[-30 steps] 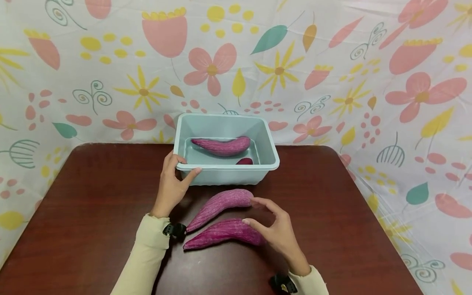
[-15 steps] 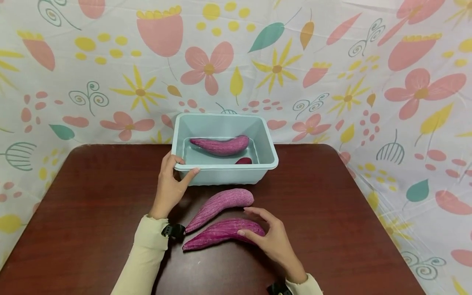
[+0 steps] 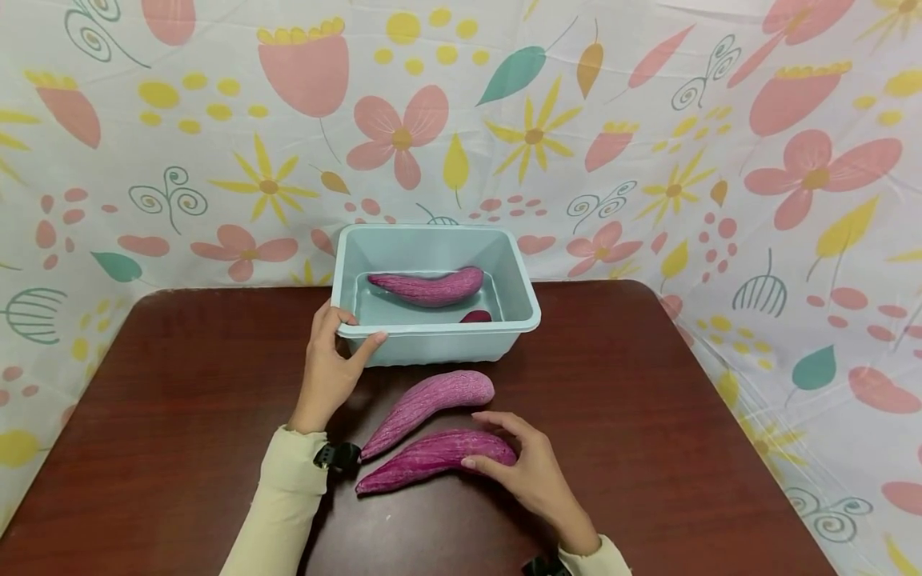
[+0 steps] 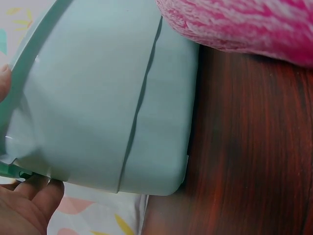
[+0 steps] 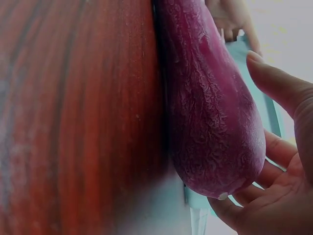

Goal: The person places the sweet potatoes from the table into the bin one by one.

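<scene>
My left hand (image 3: 327,372) grips the front-left corner of a pale blue plastic tub (image 3: 446,346), thumb at the front rim and fingers at the left side. Inside lies a purple eggplant (image 3: 432,290), and part of a second one (image 3: 477,317) shows behind the front wall. On the table, a lighter striped eggplant (image 3: 432,404) lies in front of the tub. Nearer still is a darker magenta eggplant (image 3: 432,462). My right hand (image 3: 536,472) is spread around its thick right end; in the right wrist view the thumb (image 5: 274,81) stands off its skin, with the fingers behind it.
The tub stands at the back of a dark brown wooden table (image 3: 648,448), close to a floral-patterned cloth (image 3: 619,104) hanging behind and at the right. A black strap camera (image 3: 338,456) sits on the left wrist, near the lighter eggplant's thin tip.
My right hand has shifted slightly left and down, from between the two table eggplants to around the nearer one's thick end. The left hand stays on the tub.
</scene>
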`<state>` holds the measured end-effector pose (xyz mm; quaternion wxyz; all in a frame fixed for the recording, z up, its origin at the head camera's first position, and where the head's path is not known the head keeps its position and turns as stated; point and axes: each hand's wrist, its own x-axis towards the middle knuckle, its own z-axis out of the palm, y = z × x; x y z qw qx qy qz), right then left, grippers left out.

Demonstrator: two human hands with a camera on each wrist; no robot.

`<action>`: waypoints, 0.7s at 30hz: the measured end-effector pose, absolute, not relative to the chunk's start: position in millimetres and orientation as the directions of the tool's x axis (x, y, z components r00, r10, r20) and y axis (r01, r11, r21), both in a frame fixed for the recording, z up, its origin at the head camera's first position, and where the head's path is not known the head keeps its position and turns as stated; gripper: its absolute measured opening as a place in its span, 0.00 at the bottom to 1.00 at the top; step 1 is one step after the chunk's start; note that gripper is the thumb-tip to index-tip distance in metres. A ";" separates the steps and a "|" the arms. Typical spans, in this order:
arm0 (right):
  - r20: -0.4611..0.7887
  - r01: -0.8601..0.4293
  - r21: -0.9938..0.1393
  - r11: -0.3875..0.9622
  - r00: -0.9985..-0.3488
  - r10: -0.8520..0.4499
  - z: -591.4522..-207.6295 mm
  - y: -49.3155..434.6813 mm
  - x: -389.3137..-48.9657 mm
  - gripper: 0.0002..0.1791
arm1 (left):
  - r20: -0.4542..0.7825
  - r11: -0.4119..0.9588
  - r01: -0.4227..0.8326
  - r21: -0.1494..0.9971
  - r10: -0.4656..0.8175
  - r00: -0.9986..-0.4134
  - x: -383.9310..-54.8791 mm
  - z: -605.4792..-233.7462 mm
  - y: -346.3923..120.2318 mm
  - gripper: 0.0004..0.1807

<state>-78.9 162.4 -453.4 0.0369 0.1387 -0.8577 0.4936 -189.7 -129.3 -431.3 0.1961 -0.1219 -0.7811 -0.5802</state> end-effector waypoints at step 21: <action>0.151 -0.258 -0.812 0.524 -0.959 -0.238 -456.8 159.4 -78.9 0.30 | 0.466 0.299 0.441 0.846 -0.016 -0.885 -192.3 -435.4 -135.1 0.19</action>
